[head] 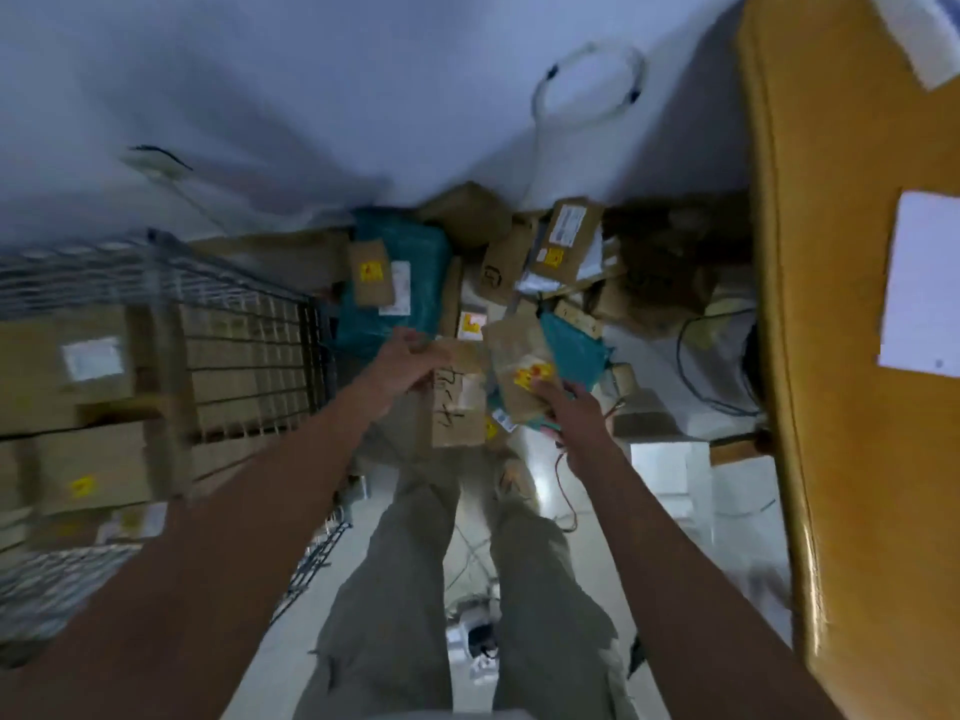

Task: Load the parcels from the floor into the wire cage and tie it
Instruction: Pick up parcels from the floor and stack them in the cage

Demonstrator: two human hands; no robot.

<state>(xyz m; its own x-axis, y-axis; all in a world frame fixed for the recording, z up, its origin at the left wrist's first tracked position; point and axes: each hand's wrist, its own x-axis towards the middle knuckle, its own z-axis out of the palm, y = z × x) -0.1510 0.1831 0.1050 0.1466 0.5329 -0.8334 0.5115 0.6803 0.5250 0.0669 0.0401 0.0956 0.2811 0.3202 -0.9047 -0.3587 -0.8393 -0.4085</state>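
Left arm: bare, reaches from 7 o'clock up toward the centre, nearly straight.
Left hand (410, 363): just left of centre, back of the hand up, fingers curled in a grip at about 12 o'clock of the wrist.
Right arm: bare, runs from 5 o'clock up toward the centre, extended.
Right hand (574, 415): just right of centre, lower than the left, fingers bent and gripping, thumb side toward 11 o'clock.
Legs: in grey-green trousers, at 6 o'clock between the arms.
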